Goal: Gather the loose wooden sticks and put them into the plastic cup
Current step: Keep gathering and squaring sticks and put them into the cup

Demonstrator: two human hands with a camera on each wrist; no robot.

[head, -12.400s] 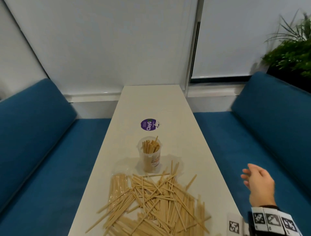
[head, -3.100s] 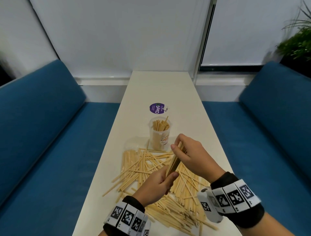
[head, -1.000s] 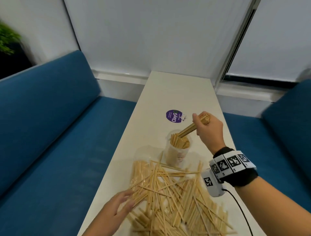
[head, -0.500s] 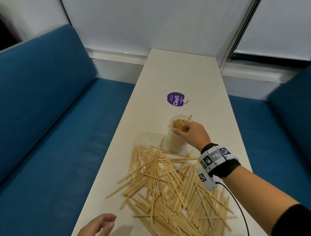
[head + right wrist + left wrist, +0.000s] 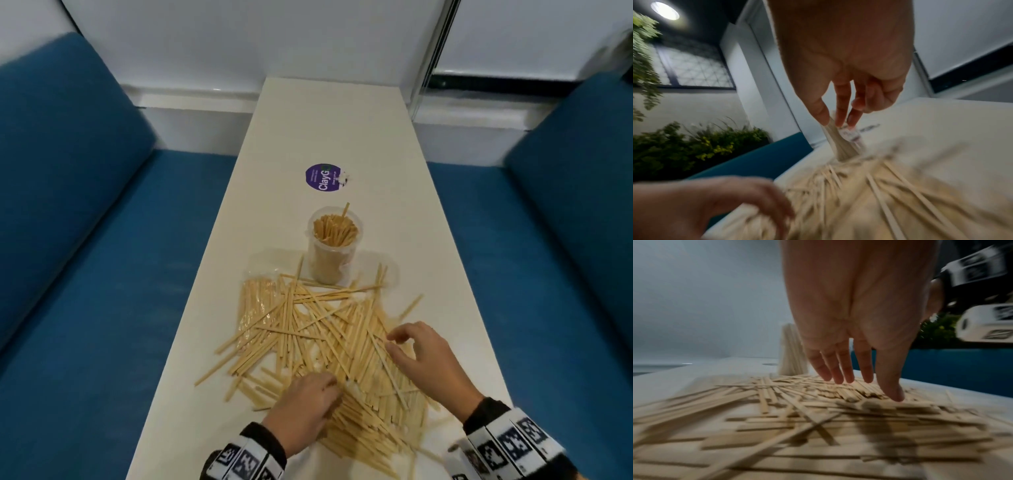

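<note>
A clear plastic cup [image 5: 334, 246] stands upright mid-table, packed with wooden sticks, one poking above the rim. In front of it a wide heap of loose sticks [image 5: 318, 329] covers the white table [image 5: 329, 120]. My left hand [image 5: 333, 387] rests on the near left of the heap, fingers reaching down and thumb tip touching sticks [image 5: 777, 402], holding none. My right hand [image 5: 394, 342] hovers over the heap's right side with fingers loosely bent and empty. From the right wrist, the cup [image 5: 842, 142] shows just beyond the right hand [image 5: 832, 121].
A round purple sticker [image 5: 325, 178] lies beyond the cup. A crumpled clear bag [image 5: 260, 277] sits under the heap's left part. Blue sofa seats [image 5: 102, 274] [image 5: 548, 274] flank the narrow table. A wall closes the far end.
My right hand has left the cup rim and drawn back over the heap's right side. My left hand has moved from the table's near edge onto the heap.
</note>
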